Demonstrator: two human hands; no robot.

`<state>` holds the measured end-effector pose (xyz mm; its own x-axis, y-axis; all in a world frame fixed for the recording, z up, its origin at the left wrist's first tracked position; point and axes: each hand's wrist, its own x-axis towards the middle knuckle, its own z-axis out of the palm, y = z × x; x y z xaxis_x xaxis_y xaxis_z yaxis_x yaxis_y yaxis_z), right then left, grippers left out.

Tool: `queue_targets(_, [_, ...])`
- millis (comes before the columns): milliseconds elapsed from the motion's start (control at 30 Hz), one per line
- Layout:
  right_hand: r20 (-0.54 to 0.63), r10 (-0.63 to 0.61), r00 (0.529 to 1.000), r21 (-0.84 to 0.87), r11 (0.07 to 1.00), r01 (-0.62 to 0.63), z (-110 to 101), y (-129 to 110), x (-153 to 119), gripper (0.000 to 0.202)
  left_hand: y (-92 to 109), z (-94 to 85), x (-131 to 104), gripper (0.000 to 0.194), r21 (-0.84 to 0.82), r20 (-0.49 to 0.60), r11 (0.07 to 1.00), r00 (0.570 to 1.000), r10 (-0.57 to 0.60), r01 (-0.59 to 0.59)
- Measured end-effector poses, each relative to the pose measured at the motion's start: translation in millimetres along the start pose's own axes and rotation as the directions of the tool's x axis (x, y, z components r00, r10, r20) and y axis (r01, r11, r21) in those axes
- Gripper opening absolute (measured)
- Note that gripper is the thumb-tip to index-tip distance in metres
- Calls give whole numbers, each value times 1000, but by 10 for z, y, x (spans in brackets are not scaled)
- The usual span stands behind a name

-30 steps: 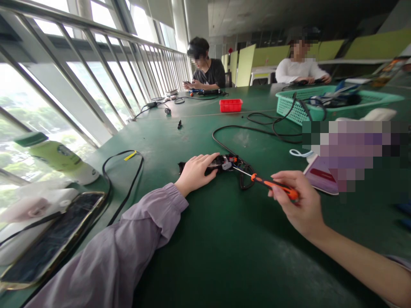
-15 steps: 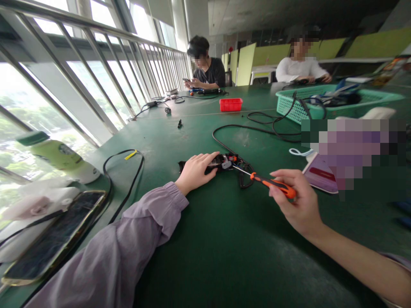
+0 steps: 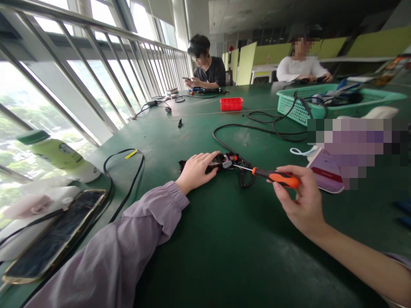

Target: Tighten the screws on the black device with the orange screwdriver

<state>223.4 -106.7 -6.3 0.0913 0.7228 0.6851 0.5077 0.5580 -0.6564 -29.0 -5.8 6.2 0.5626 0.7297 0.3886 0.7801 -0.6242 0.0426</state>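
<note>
My left hand [image 3: 199,170] lies over a black elongated device [image 3: 221,161], its fingers wrapped round the body and pressing it to the green table [image 3: 205,239]. Inner parts, one of them orange-red, show at the device's right end, and a black cord [image 3: 221,127] runs from there. In my right hand [image 3: 300,199] is a screwdriver [image 3: 276,176] with an orange and black handle, pinched between thumb and fingers. Its thin shaft points left and its tip meets the exposed right end of the device. A black loop-shaped piece [image 3: 246,182] lies just below the shaft.
A red tray [image 3: 231,104] and a green basket [image 3: 292,107] holding tools stand farther back. At left are a bottle [image 3: 61,156], a phone [image 3: 58,235] and a black strap [image 3: 126,201]. A purple pouch [image 3: 327,173] lies right. Two people sit across the table.
My right hand and the screwdriver have shifted slightly right, with the handle now more level. My left hand stays on the device.
</note>
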Motion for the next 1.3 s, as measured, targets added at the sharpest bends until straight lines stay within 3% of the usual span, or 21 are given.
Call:
queue_targets(67, [105,52,993,24,998,-54,0,-5,-4,17,0,1,-1,50,2,-1,1000,1000,1,-1])
queue_targets(133, [137,76,988,25,996,-80,1,-8,-3,16,1,2,0,50,3,-2,1000,1000,2,-2])
queue_targets(233, [-9,7,1000,-9,1000,-7,6,-4,5,26,1,2,2,49,3,-3,1000,1000,4,-4])
queue_targets(300, [-25,-18,1000,-12,1000,18,6,-3,8,25,-1,4,2,49,5,-3,1000,1000,4,-4])
queue_targets(400, [137,49,989,30,998,-53,-1,-13,2,15,-4,9,0,50,10,-4,1000,1000,5,-4])
queue_targets(467, [175,66,982,28,997,-72,-6,-17,-2,14,-5,10,-2,50,9,-6,1000,1000,8,-8])
queue_targets(600, [-8,-55,998,-53,997,54,-3,-12,3,27,2,5,-1,50,9,-4,1000,1000,5,-5])
queue_targets(667, [9,-57,998,-50,997,57,1,-17,5,26,5,2,0,50,12,-1,1000,1000,2,-2])
queue_targets(800, [149,54,987,3,999,-55,4,-23,0,17,1,5,-1,50,17,-2,1000,1000,4,-4])
queue_targets(967, [-45,29,999,-3,1000,-29,4,20,-2,28,-3,6,-5,49,9,-5,1000,1000,8,-8])
queue_targets(1133, [132,109,985,17,994,-112,1,2,-3,18,8,-1,-7,49,7,-4,1000,1000,-1,1])
queue_targets(1300, [-34,41,999,-8,999,-41,7,5,5,29,6,5,-9,49,-5,2,1000,1000,-2,2])
